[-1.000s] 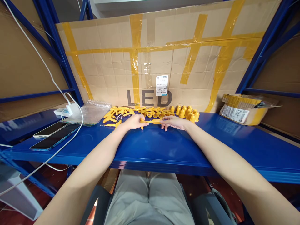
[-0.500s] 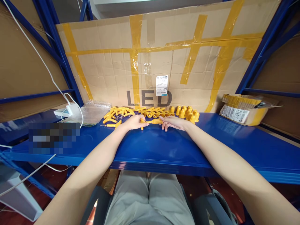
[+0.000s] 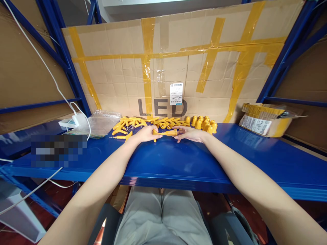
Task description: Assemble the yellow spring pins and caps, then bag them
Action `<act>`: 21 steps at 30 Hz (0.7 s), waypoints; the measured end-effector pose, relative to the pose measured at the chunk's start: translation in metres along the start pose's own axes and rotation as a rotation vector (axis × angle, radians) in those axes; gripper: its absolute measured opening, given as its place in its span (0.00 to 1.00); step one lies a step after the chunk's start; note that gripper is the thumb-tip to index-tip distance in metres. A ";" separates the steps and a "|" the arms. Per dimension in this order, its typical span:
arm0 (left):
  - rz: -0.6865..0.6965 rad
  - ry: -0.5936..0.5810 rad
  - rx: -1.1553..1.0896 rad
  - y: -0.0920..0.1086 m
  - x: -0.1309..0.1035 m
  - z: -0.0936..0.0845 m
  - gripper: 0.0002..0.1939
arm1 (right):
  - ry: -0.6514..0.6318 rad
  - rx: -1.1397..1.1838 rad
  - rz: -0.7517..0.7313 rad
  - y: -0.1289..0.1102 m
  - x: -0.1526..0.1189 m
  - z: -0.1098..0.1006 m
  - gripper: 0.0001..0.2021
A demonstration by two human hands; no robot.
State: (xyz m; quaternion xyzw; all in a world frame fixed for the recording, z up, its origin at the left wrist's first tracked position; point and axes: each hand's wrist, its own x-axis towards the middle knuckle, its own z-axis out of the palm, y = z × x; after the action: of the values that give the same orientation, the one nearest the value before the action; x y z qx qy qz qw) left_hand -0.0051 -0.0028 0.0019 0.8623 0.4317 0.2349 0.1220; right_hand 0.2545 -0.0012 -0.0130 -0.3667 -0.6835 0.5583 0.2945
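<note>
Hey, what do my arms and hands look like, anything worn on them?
Your left arm and right arm are bare, with no sleeves in view. The left hand and right hand have no gloves, and no watch or bracelet shows.

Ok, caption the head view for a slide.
Left hand holds a yellow piece, right hand at its end, over blue shelf.

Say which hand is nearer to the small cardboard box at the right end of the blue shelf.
Right. The right hand is to the left of the small cardboard box, well apart from it; the left hand is farther left still.
</note>
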 end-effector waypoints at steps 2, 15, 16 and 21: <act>-0.001 0.001 -0.009 -0.001 0.000 0.000 0.18 | -0.025 0.012 -0.020 0.002 0.001 -0.001 0.38; -0.017 -0.023 0.017 0.001 0.000 -0.001 0.17 | 0.077 0.035 -0.010 -0.004 0.002 0.010 0.19; -0.021 -0.028 0.016 0.002 0.000 -0.001 0.17 | 0.078 0.039 -0.011 -0.004 0.002 0.010 0.18; -0.010 -0.022 0.013 0.002 0.000 -0.001 0.17 | 0.080 0.063 -0.017 -0.005 0.002 0.010 0.15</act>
State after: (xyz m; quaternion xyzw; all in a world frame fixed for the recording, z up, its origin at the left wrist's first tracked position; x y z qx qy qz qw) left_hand -0.0040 -0.0041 0.0038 0.8634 0.4361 0.2220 0.1224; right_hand 0.2444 -0.0058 -0.0100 -0.3737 -0.6564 0.5618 0.3375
